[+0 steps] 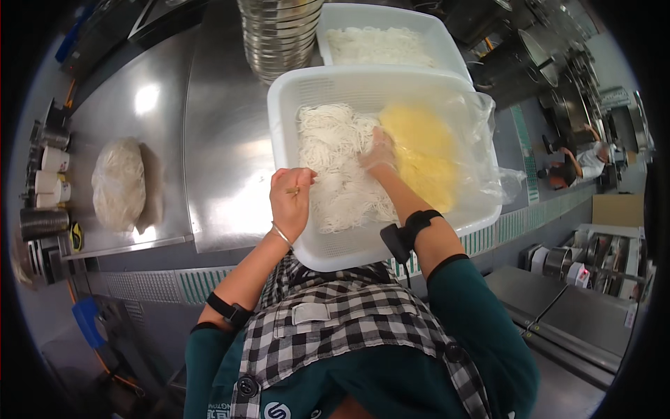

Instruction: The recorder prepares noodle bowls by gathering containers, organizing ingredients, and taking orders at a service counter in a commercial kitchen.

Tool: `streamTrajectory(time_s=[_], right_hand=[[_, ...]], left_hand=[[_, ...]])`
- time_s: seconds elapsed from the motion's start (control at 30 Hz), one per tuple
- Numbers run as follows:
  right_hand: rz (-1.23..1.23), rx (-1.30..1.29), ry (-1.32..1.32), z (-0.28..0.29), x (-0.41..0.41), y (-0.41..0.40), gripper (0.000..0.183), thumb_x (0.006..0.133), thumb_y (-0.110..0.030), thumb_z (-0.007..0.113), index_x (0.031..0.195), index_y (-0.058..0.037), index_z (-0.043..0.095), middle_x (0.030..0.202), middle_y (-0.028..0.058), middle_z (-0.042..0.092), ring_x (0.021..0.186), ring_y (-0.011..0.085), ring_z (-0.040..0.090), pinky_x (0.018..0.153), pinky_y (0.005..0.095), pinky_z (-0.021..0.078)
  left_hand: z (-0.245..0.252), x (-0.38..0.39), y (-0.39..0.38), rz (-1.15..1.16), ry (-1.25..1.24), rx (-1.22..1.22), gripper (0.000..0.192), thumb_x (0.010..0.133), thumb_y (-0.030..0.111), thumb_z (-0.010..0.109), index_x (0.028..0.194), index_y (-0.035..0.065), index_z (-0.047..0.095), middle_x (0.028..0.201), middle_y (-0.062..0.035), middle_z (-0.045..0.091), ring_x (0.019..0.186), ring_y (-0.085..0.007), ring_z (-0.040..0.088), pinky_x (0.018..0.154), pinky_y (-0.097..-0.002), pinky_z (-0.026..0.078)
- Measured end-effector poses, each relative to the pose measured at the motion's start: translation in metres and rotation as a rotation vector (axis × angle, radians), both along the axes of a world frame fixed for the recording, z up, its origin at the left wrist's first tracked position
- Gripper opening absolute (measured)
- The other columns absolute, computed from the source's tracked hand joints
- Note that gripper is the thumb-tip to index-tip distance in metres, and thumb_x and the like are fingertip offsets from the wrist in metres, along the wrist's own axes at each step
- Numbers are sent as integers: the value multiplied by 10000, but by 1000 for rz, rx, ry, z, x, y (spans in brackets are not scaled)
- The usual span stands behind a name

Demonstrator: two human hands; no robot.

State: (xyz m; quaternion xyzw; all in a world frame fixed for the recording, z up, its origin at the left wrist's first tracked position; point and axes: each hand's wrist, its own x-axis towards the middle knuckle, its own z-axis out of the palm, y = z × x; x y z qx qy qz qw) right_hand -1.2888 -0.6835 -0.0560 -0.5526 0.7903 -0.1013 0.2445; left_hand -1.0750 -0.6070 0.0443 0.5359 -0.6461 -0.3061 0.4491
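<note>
White noodles [337,157] lie in a large white plastic basket [343,254] in front of me. On their right is a yellow food mass [424,152], blurred, with a clear plastic bag [479,152] around or beside it. My right hand [379,149] reaches into the basket between the two. Its fingertips are at the edge of the white noodles, and a clear film, perhaps a thin glove, seems to cover it. At the basket's left rim is my left hand [291,196], fingers curled, with a ring on one finger; whether it grips the rim is unclear.
Behind stands a second white basket [387,13] holding white noodles. A tall stack of metal bowls [280,36] rises beside it. On the steel counter [225,131] to the left lies a filled plastic bag [119,183]. Far right, a person [589,162] sits near large pots.
</note>
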Motion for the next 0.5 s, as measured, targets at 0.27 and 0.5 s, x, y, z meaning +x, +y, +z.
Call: streamTrajectory(time_s=[0.27, 0.5], right_hand=[[123, 164, -414, 15, -52, -24, 714, 648, -155, 694, 1265, -118, 335, 1184, 145, 457, 1089, 241, 452, 905, 352, 390], [-102, 191, -1225, 132, -64, 4, 590, 727, -108, 628, 1238, -40, 341, 1125, 96, 504, 1014, 166, 503, 808, 285, 450]], left_hand=[[2, 2, -4, -27, -86, -59, 296, 878, 188, 387, 719, 21, 573, 630, -65, 568, 607, -180, 528, 776, -297, 339], [1, 3, -4, -16, -84, -45, 308, 881, 218, 397, 710, 36, 578, 608, -59, 554, 601, -189, 519, 789, -305, 342]])
